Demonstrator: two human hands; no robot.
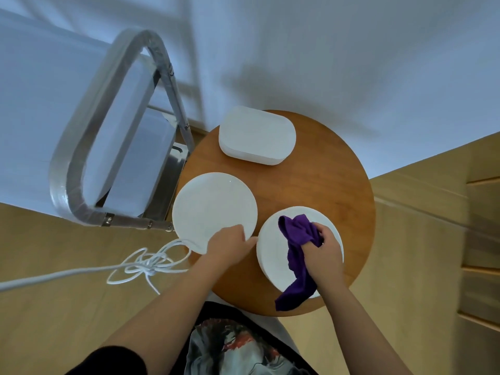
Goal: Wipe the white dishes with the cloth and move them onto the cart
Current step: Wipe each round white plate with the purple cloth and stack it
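Round wooden table [324, 185], seen from above, person standing at its near edge. Three white dishes on it.

Right hand [323, 246]: grip clenched around a purple cloth [296, 239], bunched in the fist. Cloth lies on the right-hand round plate [273, 255]; one end bulges out past the knuckles toward the plate's far side, the other trails down across the plate and hangs over its near rim onto the table edge. This plate looks to sit on a stack, layered edges showing at its left side, though I cannot count them.

Left hand [230, 243]: rests on the near right part of the left round plate [213, 209], fingers bent at the plate's edge, fingertips reaching toward the narrow gap between the two round plates. Whether the grip is pinching the rim or only pressing on it, I cannot tell. This plate overhangs the table's left edge.

Far side of the table: a stack of white rounded-rectangular dishes [257, 136], apart from both plates.

Left of the table, just beside it: a metal cart [81, 163] with a looped handle wrapped in clear film; pale flat shapes sit on its shelf, too blurred to name.

On the wooden floor [54, 307], near the left plate: a tangled white cable [146, 266] running off to the left.
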